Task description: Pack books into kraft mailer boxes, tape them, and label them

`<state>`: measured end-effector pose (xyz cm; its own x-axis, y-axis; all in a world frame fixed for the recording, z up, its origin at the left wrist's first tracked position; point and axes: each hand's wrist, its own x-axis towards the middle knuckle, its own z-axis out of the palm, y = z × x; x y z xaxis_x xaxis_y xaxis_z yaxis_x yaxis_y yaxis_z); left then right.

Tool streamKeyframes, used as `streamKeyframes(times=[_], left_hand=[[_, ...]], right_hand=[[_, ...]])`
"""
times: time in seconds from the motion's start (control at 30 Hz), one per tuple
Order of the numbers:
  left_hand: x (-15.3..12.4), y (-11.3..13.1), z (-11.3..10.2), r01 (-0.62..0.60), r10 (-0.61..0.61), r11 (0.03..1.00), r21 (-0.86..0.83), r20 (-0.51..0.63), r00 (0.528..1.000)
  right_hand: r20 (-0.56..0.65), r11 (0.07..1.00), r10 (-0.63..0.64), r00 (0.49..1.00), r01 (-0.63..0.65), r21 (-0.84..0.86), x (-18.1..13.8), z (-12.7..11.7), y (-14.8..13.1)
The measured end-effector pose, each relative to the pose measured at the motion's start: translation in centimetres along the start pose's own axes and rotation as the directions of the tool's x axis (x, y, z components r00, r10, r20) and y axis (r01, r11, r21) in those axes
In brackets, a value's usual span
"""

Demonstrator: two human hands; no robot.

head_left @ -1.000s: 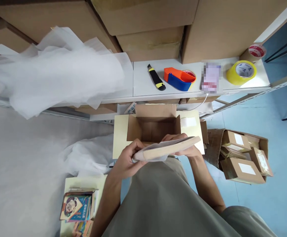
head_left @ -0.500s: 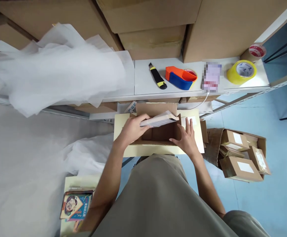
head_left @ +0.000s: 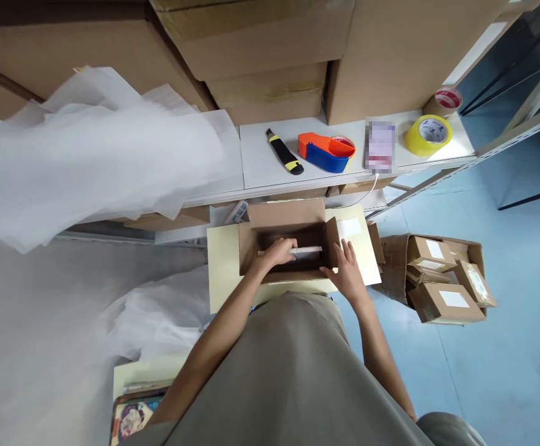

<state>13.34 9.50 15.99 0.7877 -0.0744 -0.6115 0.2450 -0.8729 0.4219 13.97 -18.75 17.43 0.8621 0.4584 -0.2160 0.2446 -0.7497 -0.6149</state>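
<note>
An open cardboard box [head_left: 287,214] rests on a pale yellow board, its flaps folded up and outward. My left hand [head_left: 279,253] reaches down inside it, fingers closed on a flat, book-like bundle in whitish wrapping [head_left: 308,250]. Only the bundle's upper edge and part of one side show; the rest is hidden by the hand and the box. At the box's front right corner is my right hand [head_left: 348,275], thumb and fingers spread apart. Its thumb lies by the front rim and its fingertips are beside the right flap.
On the shelf [head_left: 256,176] lie a utility knife [head_left: 285,152], a tape dispenser [head_left: 326,152], a blurred phone [head_left: 380,145] and yellow tape [head_left: 428,135]. White wrapping sheets [head_left: 112,155] overhang it at left. A large carton [head_left: 393,266] of labelled boxes stands right; books [head_left: 133,418] lie lower left.
My left hand has lowered the wrapped bundle from above the rim down into the box. My right hand stays near the front right corner. The camera view has shifted slightly.
</note>
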Motion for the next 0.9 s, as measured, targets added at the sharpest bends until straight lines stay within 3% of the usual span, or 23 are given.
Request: streamKeyframes(times=[0.17, 0.4, 0.8, 0.9], left_hand=[[1.6, -0.4, 1.7, -0.018, 0.019, 0.999, -0.029, 0.046, 0.999], [1.8, -0.2, 3.5, 0.008, -0.004, 0.998, -0.061, 0.067, 0.998], [-0.6, -0.2, 3.6, 0.039, -0.037, 0.994, -0.101, 0.027, 0.999], [-2.8, -0.4, 3.7, -0.012, 0.001, 0.994, -0.111, -0.095, 0.995]], right_hand=[[0.010, 1.000, 0.005, 1.000, -0.005, -0.002, 0.0, 0.4, -0.2], [-0.004, 0.999, -0.029, 1.000, 0.029, -0.015, 0.0, -0.4, -0.4], [0.059, 1.000, -0.022, 0.998, 0.021, 0.014, -0.1, -2.2, -1.1], [0.049, 0.997, -0.040, 0.998, 0.037, 0.067, -0.5, -2.8, -1.6]])
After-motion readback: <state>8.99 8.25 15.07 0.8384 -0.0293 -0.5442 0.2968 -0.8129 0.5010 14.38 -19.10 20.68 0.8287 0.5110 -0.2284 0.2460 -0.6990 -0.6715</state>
